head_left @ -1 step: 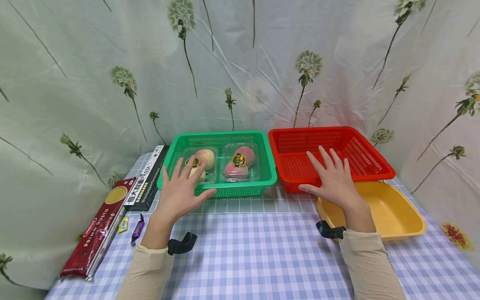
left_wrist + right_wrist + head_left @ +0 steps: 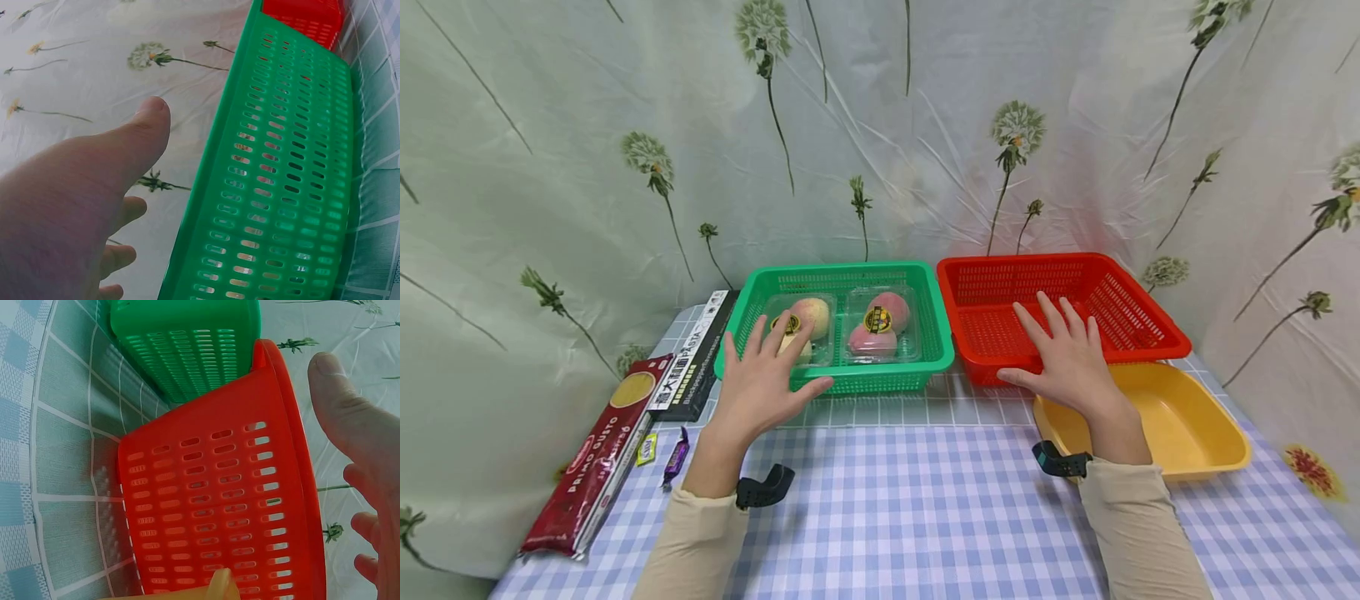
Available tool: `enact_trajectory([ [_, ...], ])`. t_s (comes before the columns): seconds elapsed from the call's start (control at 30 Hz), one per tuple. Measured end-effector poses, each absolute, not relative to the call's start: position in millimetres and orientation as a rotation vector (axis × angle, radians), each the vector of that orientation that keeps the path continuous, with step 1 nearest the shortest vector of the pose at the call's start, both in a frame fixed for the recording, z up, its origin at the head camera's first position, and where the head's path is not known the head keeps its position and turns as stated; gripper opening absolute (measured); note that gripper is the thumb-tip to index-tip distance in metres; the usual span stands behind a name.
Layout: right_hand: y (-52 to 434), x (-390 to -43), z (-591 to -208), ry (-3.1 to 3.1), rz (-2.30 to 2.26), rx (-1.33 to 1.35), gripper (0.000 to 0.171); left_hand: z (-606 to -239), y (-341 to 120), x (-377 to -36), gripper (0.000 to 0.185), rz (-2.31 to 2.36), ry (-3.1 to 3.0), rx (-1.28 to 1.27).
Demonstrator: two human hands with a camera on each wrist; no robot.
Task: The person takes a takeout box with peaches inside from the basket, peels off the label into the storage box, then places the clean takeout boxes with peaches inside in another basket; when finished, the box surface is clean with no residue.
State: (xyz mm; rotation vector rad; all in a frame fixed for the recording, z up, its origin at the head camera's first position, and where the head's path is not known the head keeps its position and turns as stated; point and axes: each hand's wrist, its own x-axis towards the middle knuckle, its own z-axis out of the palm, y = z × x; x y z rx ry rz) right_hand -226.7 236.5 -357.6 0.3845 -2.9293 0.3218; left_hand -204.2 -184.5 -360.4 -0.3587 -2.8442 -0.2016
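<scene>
My left hand, fingers spread and holding nothing, hovers at the near left of the green basket. Two clear clamshell packs of peaches sit in that basket; my fingers partly cover the left pack, while the right pack shows fully, with a black and yellow label. Over the near wall of the red basket my right hand is also spread, with nothing in it. In the wrist views, the left thumb and right thumb stand clear above the basket rims.
A yellow bin stands before the red basket at right. On the left lie a black pasta box, a red Primo Gusto pack, a small yellow packet and a purple-wrapped candy. A floral curtain hangs behind.
</scene>
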Motion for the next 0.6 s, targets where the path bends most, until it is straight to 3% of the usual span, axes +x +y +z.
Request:
enact_trajectory([
  [0.4, 232.0, -227.9, -356.9, -2.878, 0.357, 0.369, 0.103, -361.6, -188.1, -206.9, 0.085, -0.244, -2.869, -0.307],
  [0.6, 220.7, -228.1, -354.8, -2.741, 0.658, 0.374, 0.088, -363.2, -194.0, -212.1, 0.076, -0.356, -2.793, -0.227],
])
